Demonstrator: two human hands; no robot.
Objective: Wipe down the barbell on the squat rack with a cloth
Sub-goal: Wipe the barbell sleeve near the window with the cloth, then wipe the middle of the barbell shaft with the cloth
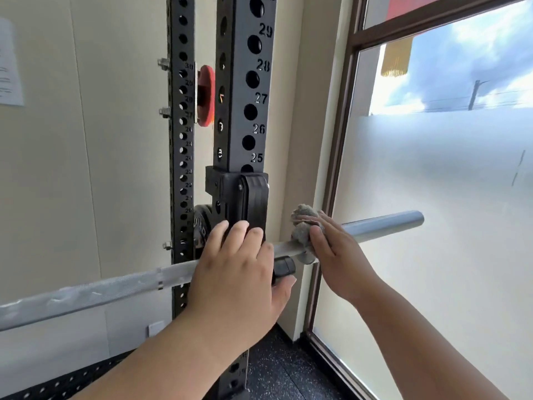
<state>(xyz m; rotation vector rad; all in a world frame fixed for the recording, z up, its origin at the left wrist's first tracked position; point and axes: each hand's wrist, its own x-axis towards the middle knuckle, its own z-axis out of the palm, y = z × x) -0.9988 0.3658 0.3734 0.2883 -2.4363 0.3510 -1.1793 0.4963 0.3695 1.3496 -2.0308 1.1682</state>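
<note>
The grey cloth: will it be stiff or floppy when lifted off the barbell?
Probably floppy: the cloth bunches and wraps round the barbell under the right hand. Likely light, being small and crumpled. It may slide easily on smooth metal.

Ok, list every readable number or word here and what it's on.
"29", "28", "27", "26", "25": black perforated front upright.
"30": black rear upright; smaller numbers below blurred.
"XIA", partly hidden: black round weight plate.
White wall paper: print too blurred.
</note>
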